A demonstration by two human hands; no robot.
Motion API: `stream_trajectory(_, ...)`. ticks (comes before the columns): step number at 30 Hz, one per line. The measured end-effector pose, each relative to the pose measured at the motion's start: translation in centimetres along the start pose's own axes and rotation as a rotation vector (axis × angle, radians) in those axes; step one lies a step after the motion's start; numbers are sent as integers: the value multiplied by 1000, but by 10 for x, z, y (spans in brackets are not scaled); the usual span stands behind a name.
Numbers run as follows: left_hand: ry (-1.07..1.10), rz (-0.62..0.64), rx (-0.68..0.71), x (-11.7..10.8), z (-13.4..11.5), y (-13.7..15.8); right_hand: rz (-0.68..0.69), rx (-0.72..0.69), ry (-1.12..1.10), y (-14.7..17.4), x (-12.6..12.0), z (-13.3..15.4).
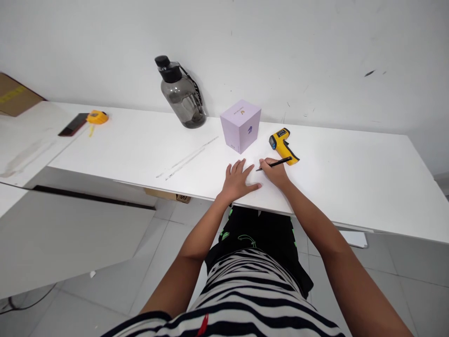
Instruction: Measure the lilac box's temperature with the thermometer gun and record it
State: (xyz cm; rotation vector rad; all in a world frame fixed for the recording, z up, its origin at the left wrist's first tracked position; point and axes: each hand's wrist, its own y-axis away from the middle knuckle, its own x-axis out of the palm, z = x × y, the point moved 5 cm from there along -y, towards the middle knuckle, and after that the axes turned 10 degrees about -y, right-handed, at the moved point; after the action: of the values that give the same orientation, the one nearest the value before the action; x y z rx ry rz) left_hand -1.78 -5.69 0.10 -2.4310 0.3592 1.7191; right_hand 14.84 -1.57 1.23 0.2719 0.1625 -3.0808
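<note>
My left hand [239, 181] lies flat on the white table [351, 173] near its front edge, fingers spread. To its right, my right hand [275, 172] is closed around a black pen [280, 162]. The pen's tip points left and down, close to the white surface; whether it touches cannot be made out. Behind both hands stands a pale purple box [241, 125] with small printed marks. A yellow and black infrared thermometer [285, 146] lies on its side just beyond my right hand.
A grey translucent bottle [183, 100] with a black lid stands by the wall. Farther left lie an orange tape measure [97, 117] and a dark flat object [74, 125]. A cardboard box [17, 96] sits at the far left. Grey smudges mark the tabletop.
</note>
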Motion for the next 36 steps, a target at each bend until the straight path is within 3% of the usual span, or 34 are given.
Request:
stream_trajectory(17,-113,122,-7,-9,-8,4,-20,43,16,1,0,4)
stream_trajectory(36,-128,145,-13,-11,-9,4,-46,9,38,-1,-2,1)
